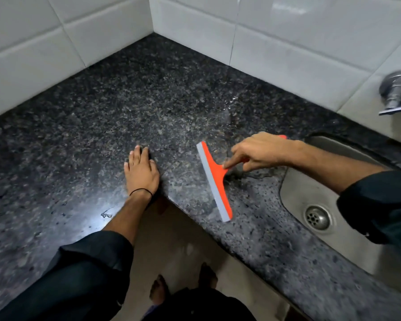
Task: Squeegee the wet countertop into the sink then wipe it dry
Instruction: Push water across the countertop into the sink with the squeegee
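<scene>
Here, the right index finger [232, 164] lies straight along the neck of the orange squeegee [218, 179] while the other fingers of the right hand [262, 150] curl round its handle; the left hand [142, 173] rests flat, fingers straight, on the dark granite countertop [125, 100]. The squeegee sits on the counter just beside the sink [294, 188], its grey blade [210, 181] turned away from the basin, with water [228, 110] pooled nearer the wall. A good stroke would probably start behind that water, with the blade tilted under even pressure, and draw it in overlapping passes to the sink rim.
</scene>
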